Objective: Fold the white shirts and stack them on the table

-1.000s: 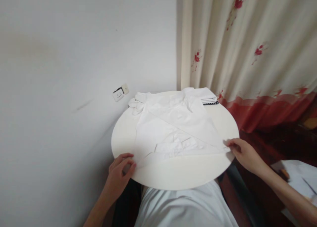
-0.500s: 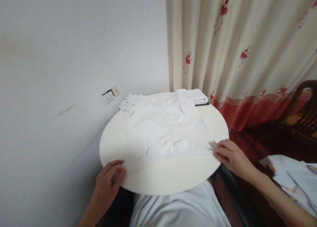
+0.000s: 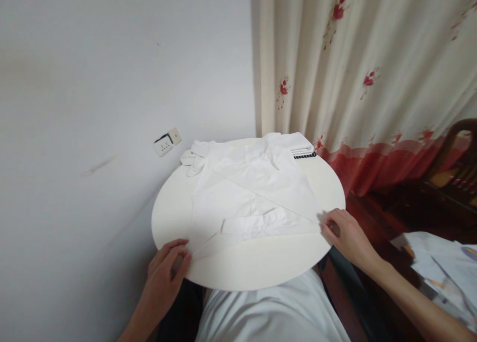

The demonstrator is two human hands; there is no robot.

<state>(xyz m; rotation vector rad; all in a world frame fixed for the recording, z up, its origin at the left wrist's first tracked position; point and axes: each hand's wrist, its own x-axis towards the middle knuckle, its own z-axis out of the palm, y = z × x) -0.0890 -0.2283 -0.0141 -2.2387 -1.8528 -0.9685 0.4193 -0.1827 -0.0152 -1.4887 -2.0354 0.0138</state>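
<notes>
A white shirt (image 3: 246, 183) is spread over the round white table (image 3: 238, 272), its ruffled or bunched ends on the far side and a crumpled strip of cloth along its near part. My left hand (image 3: 167, 267) is at the near left edge, thumb and fingers closed on the shirt's corner. At the right edge, my right hand (image 3: 345, 232) pinches the opposite near corner between thumb and fingers. A diagonal fold line runs across the cloth between them.
Folded white cloth (image 3: 298, 142) lies at the table's back right over a dark beaded edge. A wall with a socket (image 3: 163, 146) is close on the left. A patterned curtain (image 3: 320, 83), a wooden chair (image 3: 458, 168) and papers or cloth (image 3: 439, 262) are to the right.
My right hand's fingers have drawn closer together at the shirt's corner. My left hand has barely moved, and the shirt lies almost the same.
</notes>
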